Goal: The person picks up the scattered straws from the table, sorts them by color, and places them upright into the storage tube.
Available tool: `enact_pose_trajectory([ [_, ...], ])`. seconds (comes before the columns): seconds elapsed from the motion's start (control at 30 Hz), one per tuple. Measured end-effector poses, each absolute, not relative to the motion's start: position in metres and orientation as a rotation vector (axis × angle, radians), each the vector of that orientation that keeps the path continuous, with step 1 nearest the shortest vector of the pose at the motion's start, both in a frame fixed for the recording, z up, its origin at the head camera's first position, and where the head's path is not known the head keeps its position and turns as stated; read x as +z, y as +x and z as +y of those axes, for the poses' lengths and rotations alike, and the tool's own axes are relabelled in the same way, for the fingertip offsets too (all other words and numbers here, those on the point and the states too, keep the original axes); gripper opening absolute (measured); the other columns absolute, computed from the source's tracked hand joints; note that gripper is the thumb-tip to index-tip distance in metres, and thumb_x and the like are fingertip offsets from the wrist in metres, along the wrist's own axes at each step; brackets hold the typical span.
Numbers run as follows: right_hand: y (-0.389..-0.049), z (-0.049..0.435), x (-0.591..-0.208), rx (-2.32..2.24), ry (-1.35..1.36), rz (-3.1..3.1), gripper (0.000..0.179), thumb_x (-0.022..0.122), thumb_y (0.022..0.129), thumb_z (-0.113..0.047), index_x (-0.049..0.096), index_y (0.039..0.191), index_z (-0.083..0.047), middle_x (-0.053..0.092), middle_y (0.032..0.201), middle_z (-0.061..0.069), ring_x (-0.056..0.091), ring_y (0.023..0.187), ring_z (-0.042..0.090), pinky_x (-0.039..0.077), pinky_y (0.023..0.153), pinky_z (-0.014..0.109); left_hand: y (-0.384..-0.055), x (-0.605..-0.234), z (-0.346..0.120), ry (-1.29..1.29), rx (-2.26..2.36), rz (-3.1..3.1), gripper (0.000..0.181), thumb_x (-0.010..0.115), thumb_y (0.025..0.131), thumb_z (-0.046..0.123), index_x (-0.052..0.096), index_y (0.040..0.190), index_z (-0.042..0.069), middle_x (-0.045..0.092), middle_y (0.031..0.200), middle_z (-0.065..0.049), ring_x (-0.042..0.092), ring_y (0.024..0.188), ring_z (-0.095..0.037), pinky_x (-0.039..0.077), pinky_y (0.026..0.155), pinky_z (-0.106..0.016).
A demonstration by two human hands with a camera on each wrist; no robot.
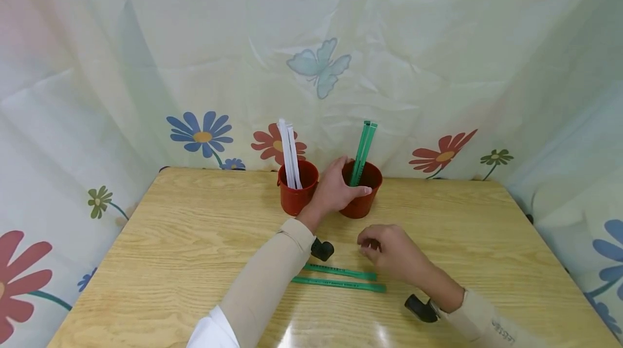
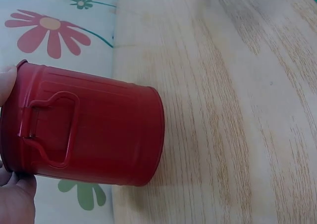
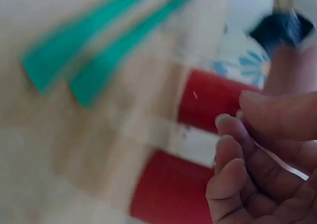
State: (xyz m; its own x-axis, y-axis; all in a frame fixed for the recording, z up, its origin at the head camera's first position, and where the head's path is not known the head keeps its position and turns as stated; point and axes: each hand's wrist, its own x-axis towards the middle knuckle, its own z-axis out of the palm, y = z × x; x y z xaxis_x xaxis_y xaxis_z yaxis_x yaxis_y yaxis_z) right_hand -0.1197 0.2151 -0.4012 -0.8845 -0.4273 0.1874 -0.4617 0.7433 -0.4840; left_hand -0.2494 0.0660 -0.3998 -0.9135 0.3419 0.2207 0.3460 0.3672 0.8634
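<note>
My left hand [image 1: 335, 188] grips the rim of the right-hand red bucket [image 1: 359, 208], thumb on the near side. A folded side handle shows on this bucket in the left wrist view. Several slim green wrapped sticks [image 1: 364, 148] lean upright inside it. My right hand [image 1: 391, 248] hovers over the table in front of the bucket, fingers loosely curled, holding nothing. Just below it, two flat green wrapped sticks [image 1: 340, 284] with dark print lie side by side, their left ends hidden by my left sleeve. In the right wrist view they are blurred.
Left of my left hand stands another red bucket [image 1: 294, 204] holding several slim white wrapped sticks [image 1: 289, 156]. Both buckets are near the back edge of the wooden table [image 1: 185, 240]. A flowered curtain [image 1: 219, 56] hangs behind and along the sides.
</note>
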Motion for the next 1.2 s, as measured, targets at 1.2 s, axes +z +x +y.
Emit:
enact_pose_trajectory([
  [1.2, -0.074, 0.205, -0.413, -0.074, 1.381, -3.062, 0.025, 0.083, 0.070, -0.010, 0.067, 0.085, -0.021, 0.055, 0.075, -0.014, 0.044, 0.067, 0.000, 0.046, 0.064, 0.019, -0.247, -0.399, 0.066, -0.658, -1.632, -2.613, 0.070, 0.082, 0.080, 0.034, 0.047, 0.137, 0.011, 0.058, 0.132, -0.007, 0.055, 0.121, -0.027, 0.054, 0.096, -0.043],
])
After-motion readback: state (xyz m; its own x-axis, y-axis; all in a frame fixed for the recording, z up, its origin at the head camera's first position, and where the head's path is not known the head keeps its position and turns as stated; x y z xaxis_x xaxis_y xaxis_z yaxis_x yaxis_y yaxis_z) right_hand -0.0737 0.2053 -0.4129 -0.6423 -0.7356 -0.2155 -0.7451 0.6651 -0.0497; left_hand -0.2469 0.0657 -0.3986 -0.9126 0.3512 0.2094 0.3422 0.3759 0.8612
